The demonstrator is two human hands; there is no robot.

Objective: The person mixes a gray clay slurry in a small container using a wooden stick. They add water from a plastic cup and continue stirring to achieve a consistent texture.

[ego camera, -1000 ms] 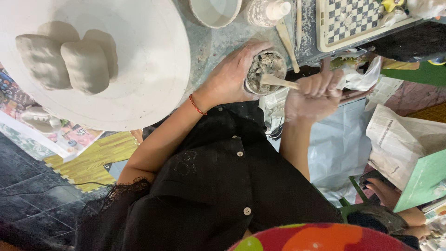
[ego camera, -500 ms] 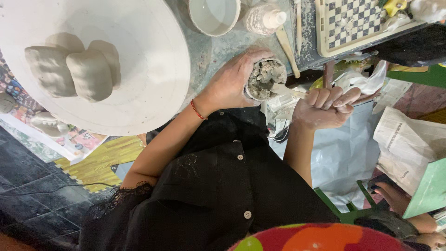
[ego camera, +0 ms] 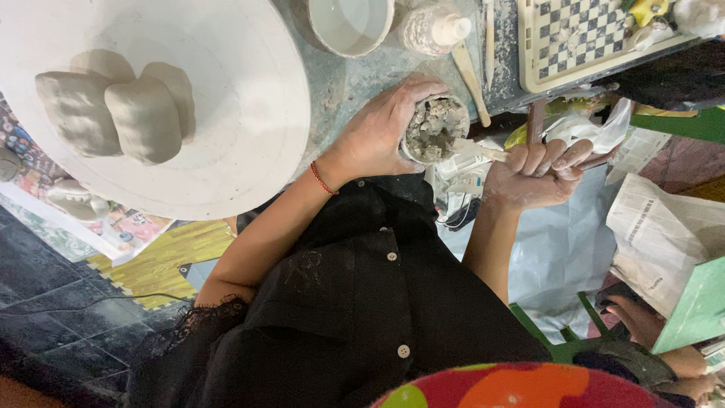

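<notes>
Left hand wrapped around a small cup of wet grey clay, fingers curled over its far side, thumb at the near wall; cup sits at the edge of the grey, clay-smeared surface, upright or only slightly tipped. Right hand closed in a fist around a pale wooden stick, whose tip reaches toward the cup's rim from the right hand's side. Red cord bracelet on the left wrist. Beyond the left hand: a white bowl with a little pale liquid, a small clear bottle, and 2 flat wooden modelling tools lying beside the cup. To the outside of the left hand, a large white disc carrying 3 rounded clay lumps pressed together. Past the right hand, a checkered tray, crumpled plastic and newspaper. Handling judgement: the clay looks soft, sticky and lumpy, so it should drag on the stick and add weight to a light cup; the cup wall is likely slick with slip, best held low and all round as it is now, with the stick gripped well back from the wet end.
</notes>
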